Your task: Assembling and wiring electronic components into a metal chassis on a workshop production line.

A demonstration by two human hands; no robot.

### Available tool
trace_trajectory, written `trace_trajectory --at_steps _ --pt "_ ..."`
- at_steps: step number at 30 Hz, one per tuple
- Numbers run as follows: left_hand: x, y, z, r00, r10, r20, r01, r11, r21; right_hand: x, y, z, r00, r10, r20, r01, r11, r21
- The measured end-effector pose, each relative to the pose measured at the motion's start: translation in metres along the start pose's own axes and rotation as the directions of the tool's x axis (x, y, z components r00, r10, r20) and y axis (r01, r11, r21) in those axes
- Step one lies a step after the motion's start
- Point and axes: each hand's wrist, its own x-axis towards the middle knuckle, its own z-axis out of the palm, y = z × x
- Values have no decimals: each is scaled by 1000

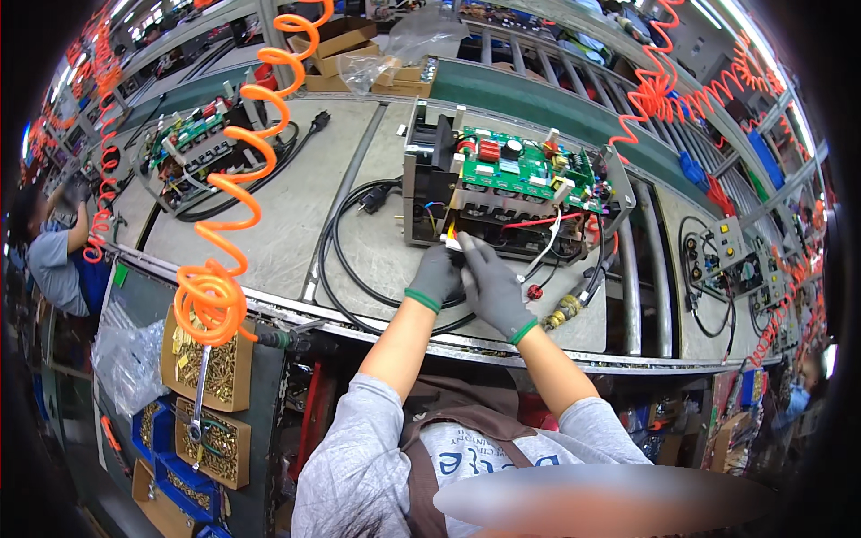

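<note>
An open-sided electrical unit (430, 211) stands on the bench in front of me, its green circuit board (529, 166) on top. Both my hands wear grey gloves with green cuffs and meet at the unit's near left corner. My left hand (437, 276) is closed at a small white connector (451, 242) with yellow and red wires. My right hand (491, 282) presses in beside it, fingers together at the same piece; the fingertips are partly hidden. A black power cable (334, 260) with a plug (372, 199) loops on the left. Right of my hands lie a red knob-like part (535, 292) and a brass fitting (563, 311).
An orange coiled air hose (238, 215) hangs at left, above boxes of brass screws (215, 368) and blue bins (152, 426). A wrench (199, 403) hangs there. Another unit (202, 148) sits farther left. Metal rollers (659, 269) run at right. A co-worker (58, 255) is far left.
</note>
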Motion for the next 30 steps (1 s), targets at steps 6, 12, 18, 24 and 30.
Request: trace_trajectory --at_steps 6,12,18,24,30 --pt "-18 58 2 945 -130 300 321 541 -777 -23 15 8 892 423 -159 -329 849 414" --pt "-23 104 28 916 -400 4 346 786 -512 -10 27 -1 700 639 319 -557 209 804" --pt "-27 131 19 873 -457 -167 464 886 0 6 36 41 744 632 217 -483 284 828" --pt "-34 132 24 858 -471 -202 452 882 -138 29 38 75 746 653 -126 -334 532 778" --pt "-45 118 14 926 -297 -231 341 923 179 21 42 58 710 699 89 -534 451 715"
